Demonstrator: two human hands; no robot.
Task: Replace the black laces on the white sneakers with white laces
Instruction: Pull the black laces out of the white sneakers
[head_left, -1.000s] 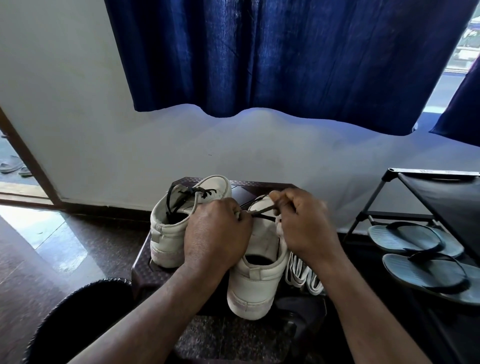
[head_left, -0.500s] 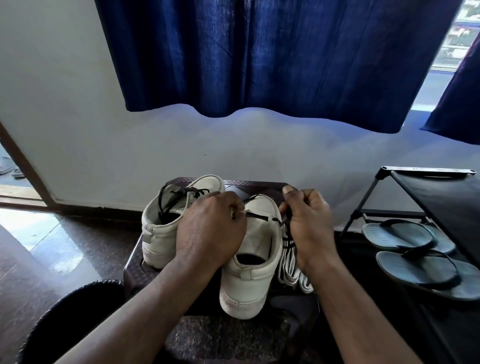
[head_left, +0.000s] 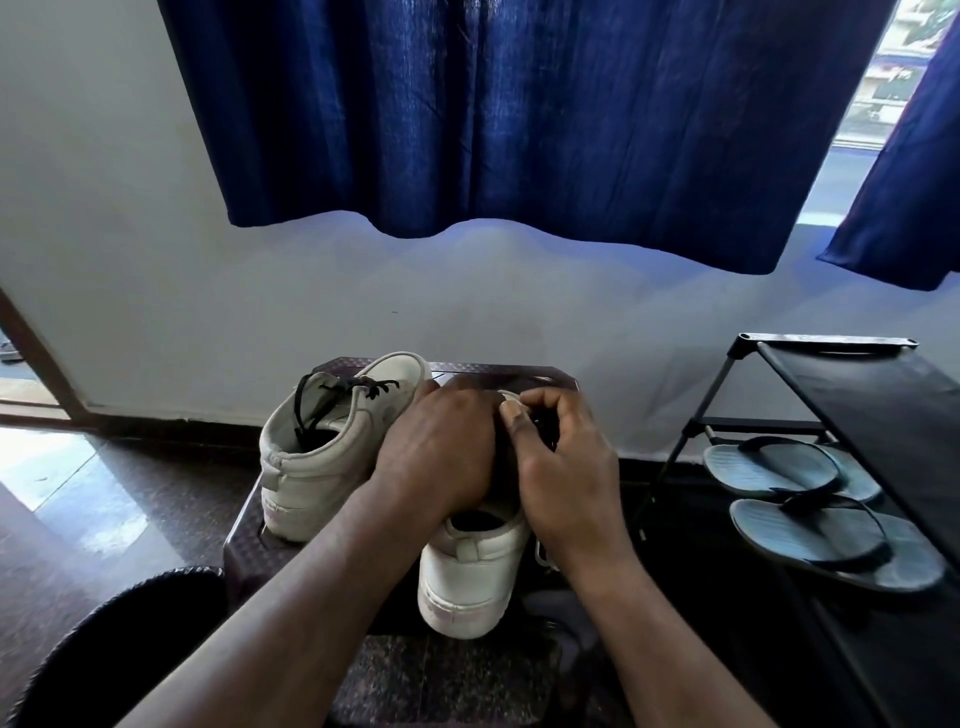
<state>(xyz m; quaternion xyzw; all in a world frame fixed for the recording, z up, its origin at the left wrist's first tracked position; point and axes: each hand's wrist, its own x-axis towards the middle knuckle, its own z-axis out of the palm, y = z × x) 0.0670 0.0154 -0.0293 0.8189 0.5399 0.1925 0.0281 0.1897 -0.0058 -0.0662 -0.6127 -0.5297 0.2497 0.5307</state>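
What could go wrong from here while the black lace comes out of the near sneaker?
1. The near sneaker has its heel at the front edge of the stool; a hard tug on the black lace by the right hand could drag it off, though the left hand holds it.
2. The white laces lie under the right wrist near the stool's edge and could be swept off.

Right hand (head_left: 566, 467) now against left hand (head_left: 441, 447)

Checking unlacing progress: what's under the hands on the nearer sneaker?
Visible: the nearer sneaker's heel, black lace pinched by the right hand. The left hand hides the eyelets.
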